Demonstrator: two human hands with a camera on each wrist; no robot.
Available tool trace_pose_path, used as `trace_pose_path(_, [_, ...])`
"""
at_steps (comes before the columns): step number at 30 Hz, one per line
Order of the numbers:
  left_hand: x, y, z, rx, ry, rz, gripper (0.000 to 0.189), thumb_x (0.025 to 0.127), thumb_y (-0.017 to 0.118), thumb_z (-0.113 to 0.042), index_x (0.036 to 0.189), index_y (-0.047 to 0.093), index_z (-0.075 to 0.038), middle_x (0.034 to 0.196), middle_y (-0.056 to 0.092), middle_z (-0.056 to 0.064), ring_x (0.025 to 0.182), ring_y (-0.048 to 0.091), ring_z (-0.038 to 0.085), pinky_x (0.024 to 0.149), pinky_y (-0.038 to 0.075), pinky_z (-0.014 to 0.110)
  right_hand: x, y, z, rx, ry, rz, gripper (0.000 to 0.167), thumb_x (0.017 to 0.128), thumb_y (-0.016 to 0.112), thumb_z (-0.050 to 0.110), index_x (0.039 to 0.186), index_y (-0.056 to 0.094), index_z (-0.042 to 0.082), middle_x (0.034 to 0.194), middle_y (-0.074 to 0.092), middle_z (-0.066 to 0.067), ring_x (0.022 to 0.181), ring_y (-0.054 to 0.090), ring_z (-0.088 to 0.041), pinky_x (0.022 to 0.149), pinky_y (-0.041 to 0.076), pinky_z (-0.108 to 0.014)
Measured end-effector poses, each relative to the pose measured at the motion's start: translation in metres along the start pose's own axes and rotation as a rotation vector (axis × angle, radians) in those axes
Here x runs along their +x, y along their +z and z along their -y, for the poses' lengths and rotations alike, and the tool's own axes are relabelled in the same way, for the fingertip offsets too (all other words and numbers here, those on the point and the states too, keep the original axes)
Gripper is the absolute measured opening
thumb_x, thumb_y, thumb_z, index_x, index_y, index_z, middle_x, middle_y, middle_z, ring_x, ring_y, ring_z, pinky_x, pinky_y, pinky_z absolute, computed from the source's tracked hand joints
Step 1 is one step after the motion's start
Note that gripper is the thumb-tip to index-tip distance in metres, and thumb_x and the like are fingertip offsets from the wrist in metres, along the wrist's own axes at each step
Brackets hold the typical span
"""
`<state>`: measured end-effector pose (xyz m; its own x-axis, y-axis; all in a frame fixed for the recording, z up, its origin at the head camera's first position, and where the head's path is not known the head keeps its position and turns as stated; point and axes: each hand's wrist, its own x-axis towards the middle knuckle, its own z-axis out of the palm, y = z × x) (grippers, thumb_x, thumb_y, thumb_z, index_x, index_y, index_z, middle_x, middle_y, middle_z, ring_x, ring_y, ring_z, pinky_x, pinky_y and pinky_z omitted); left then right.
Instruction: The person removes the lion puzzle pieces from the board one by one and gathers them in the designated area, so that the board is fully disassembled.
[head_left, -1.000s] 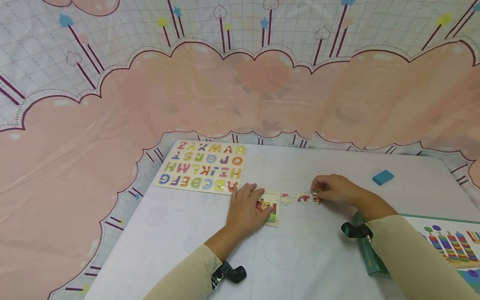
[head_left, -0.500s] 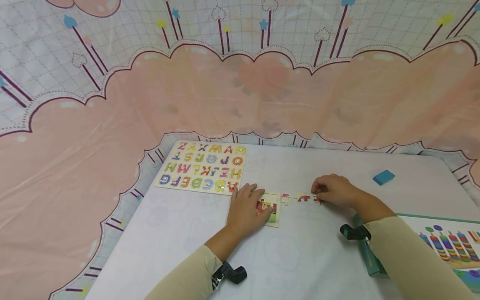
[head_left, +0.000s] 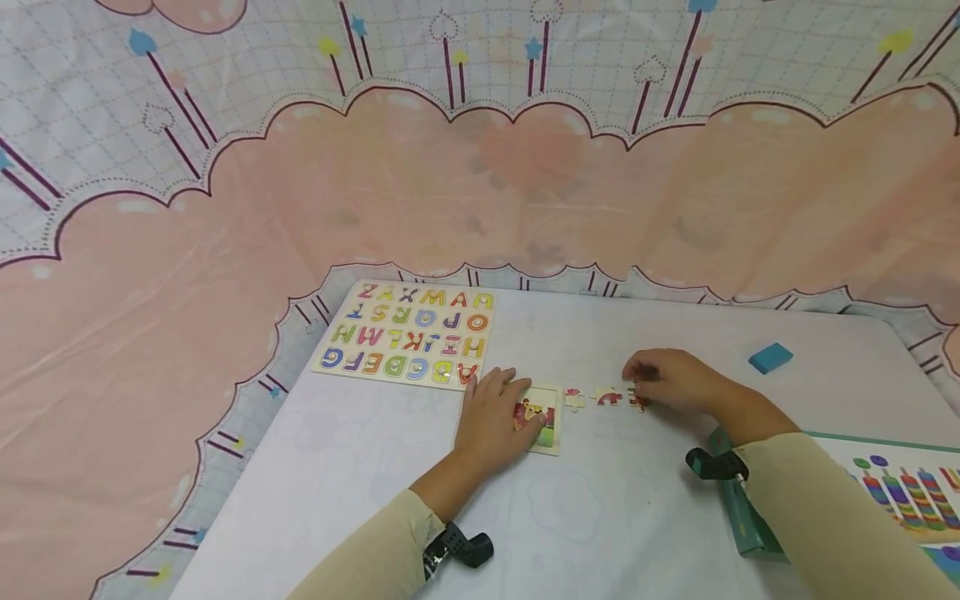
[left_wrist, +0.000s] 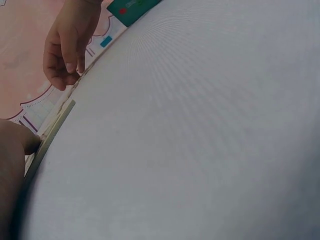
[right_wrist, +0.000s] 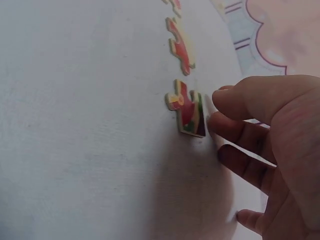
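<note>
Right grip [head_left: 671, 382]: apart | nearest puzzle piece [right_wrist: 188, 112]: just beside | left grip [head_left: 491, 421]: apart, on puzzle board [head_left: 550, 439]

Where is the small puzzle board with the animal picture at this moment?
In the head view, the small puzzle board lies partly under the left hand, just left of the loose puzzle pieces.

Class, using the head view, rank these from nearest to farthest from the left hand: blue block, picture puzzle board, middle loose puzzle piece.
1. Picture puzzle board: partly under the left hand.
2. Middle loose puzzle piece: right of the board.
3. Blue block: farther right, toward the back.
</note>
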<state>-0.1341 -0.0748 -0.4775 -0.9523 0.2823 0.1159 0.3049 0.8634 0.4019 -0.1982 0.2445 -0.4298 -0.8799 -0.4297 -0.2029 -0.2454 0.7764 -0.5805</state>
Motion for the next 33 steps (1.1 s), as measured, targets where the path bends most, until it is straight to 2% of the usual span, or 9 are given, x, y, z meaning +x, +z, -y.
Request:
trace_pose_path(4, [0.0,0.0,0.001,0.004,0.0,0.001,0.064,0.099,0.065,-0.056,0.152,0.059,-0.02,0.163,0.047,0.007,0.157,0.032,0.029,0.129,0.01,0.058,0.001,-0.002,0.001,0.036,0.024,-0.006,0.027,0.103,0.068,0.009,0.129,0.069,0.007,0.118,0.069,-0.007,0.11,0.062,-0.028,0.1,0.056,-0.051])
trace_pose_path(12, [0.0,0.0,0.003,0.0,0.004,0.006,0.066,0.097,0.065,-0.055,0.153,0.058,-0.02,0.164,0.046,0.008,0.158,0.031,0.029,0.129,0.008,0.058,0.006,-0.002,0.009,0.042,0.01,-0.014,0.035,0.103,0.069,0.011,0.138,0.065,0.007,0.119,0.068,-0.009,0.11,0.062,-0.029,0.096,0.058,-0.048])
trace_pose_path(18, [0.0,0.001,0.006,-0.041,0.02,-0.007,0.066,0.094,0.067,-0.049,0.152,0.06,-0.018,0.163,0.047,0.009,0.157,0.032,0.028,0.129,0.009,0.058,0.013,-0.003,0.02,0.035,-0.015,0.004,0.035,0.103,0.07,0.014,0.138,0.066,0.008,0.121,0.068,-0.009,0.109,0.062,-0.029,0.092,0.059,-0.044])
trace_pose_path(24, [-0.003,-0.002,0.01,-0.122,0.019,-0.049,0.061,0.094,0.069,-0.04,0.149,0.061,-0.014,0.161,0.048,0.012,0.157,0.032,0.034,0.129,0.007,0.06,0.02,0.001,0.029,0.024,-0.064,0.017,0.034,0.103,0.069,0.012,0.137,0.068,0.007,0.121,0.069,-0.008,0.108,0.062,-0.026,0.093,0.057,-0.044])
trace_pose_path(33, [-0.017,-0.005,0.027,-0.088,0.02,-0.091,0.056,0.097,0.069,-0.039,0.146,0.064,-0.012,0.16,0.049,0.013,0.157,0.032,0.035,0.127,0.008,0.065,0.028,0.009,0.045,0.028,-0.057,0.042,0.032,0.102,0.069,0.013,0.135,0.07,0.01,0.119,0.069,-0.005,0.105,0.062,-0.024,0.093,0.058,-0.042])
